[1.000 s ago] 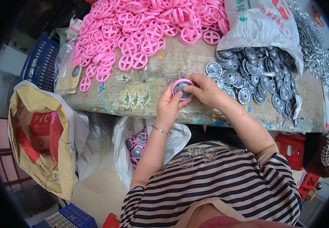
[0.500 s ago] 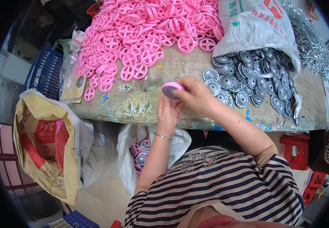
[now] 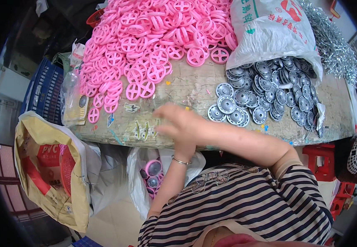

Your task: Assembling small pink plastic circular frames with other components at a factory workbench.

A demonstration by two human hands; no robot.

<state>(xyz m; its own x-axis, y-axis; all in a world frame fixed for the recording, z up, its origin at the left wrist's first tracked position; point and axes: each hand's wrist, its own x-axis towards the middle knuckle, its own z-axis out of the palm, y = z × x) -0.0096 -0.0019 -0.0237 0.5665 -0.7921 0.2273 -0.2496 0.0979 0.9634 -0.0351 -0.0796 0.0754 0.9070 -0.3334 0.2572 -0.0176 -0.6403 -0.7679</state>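
My right hand (image 3: 176, 120) reaches leftward over the table's front edge. Its fingers are spread and nothing shows between them. Behind it is my left hand (image 3: 185, 145), with a bracelet at the wrist; its fingers are hidden by the right hand. Below, to the left of my left forearm, a white plastic bag (image 3: 135, 181) holds several pink wheels with grey discs set in them, one such wheel (image 3: 153, 167) lying on top. Beyond my hands spreads a large heap of pink wheel rims (image 3: 156, 72). Grey plastic discs (image 3: 226, 104) lie piled to the right of my hands.
The grey discs spill from a white woven sack (image 3: 269, 43) on the worn table (image 3: 186, 88). Silver tinsel (image 3: 335, 45) lies at the far right. A tan paper sack (image 3: 26, 173) stands open at left, near blue crates (image 3: 46, 88). A red stool (image 3: 319, 162) is at right.
My right hand has moved left and opened; the pink-rimmed wheel is no longer visible in it. A wheel now lies on top in the white bag. The view has shifted slightly.
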